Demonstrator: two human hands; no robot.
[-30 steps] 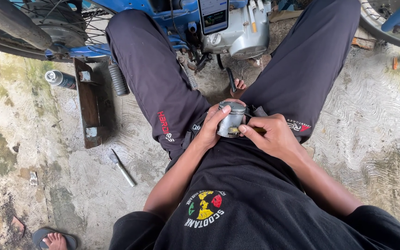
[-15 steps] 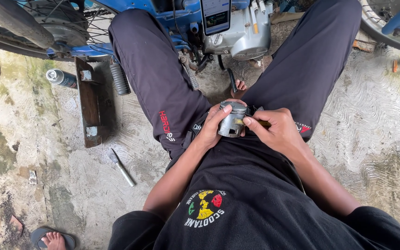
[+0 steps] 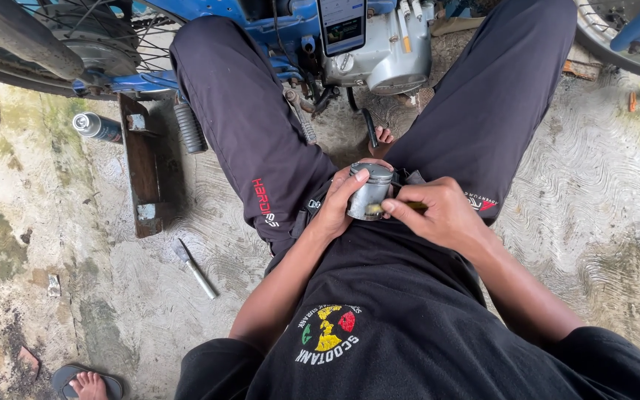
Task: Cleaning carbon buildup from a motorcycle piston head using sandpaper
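I am squatting on the ground and looking down at my lap. My left hand (image 3: 341, 201) grips a grey metal piston (image 3: 369, 192), thumb on its flat crown. My right hand (image 3: 438, 215) pinches a small yellowish tool (image 3: 407, 207) whose tip touches the piston's side near its skirt. Both hands sit between my knees, just above my black shirt.
A blue motorcycle with a silver engine (image 3: 387, 52) stands right ahead, a phone (image 3: 341, 24) propped on it. On the concrete to my left lie a spray can (image 3: 96, 126), a rusty metal bar (image 3: 141, 167) and a slim hand tool (image 3: 196, 270). Someone's sandalled foot (image 3: 87, 382) shows bottom left.
My right hand has slid the small tool a little down and left along the piston's side. The left hand keeps its hold on the piston.
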